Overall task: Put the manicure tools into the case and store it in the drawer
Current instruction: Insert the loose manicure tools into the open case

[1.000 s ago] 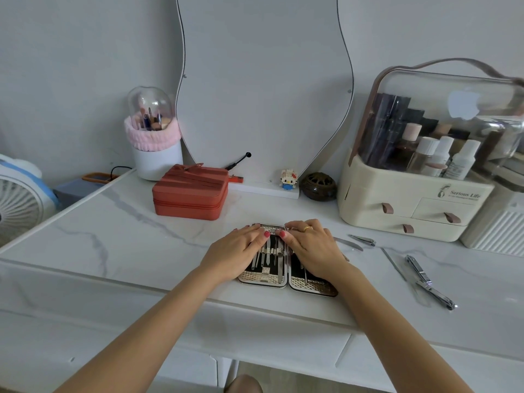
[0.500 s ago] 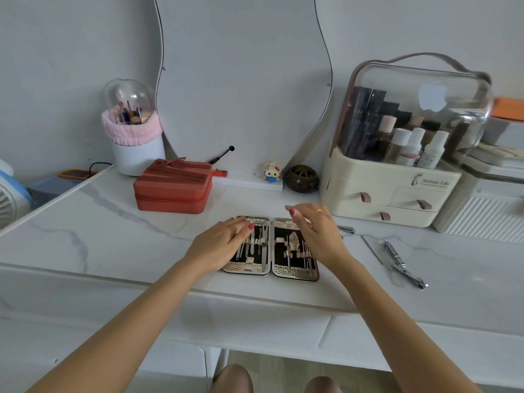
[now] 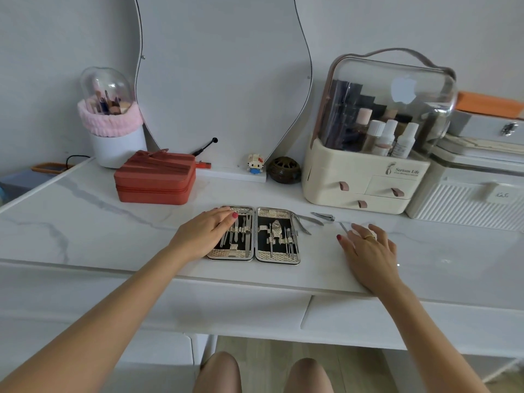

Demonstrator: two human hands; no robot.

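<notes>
The manicure case (image 3: pixel 256 252) lies flat and fully spread near the front edge of the white marble vanity (image 3: pixel 85 222), with several metal tools strapped into both halves. My left hand (image 3: pixel 204 235) rests flat on the case's left half, fingers over the tools. My right hand (image 3: pixel 368 251) hovers to the right of the case with fingers spread, holding nothing, its fingertips over a thin metal tool (image 3: pixel 344 227). Loose nippers (image 3: pixel 302 225) and a nail clipper (image 3: pixel 323 216) lie just right of the case.
A red zip box (image 3: pixel 156 180) sits behind the case on the left. A cream cosmetics organiser (image 3: pixel 365 182) with small drawers stands at the back right, next to a white ribbed box (image 3: pixel 467 199). Vanity drawer fronts (image 3: pixel 368 316) run below the tabletop edge.
My right hand has left the case and moved right toward the loose tools. The left hand stays on the case's left half. The camera view has shifted right and down.
</notes>
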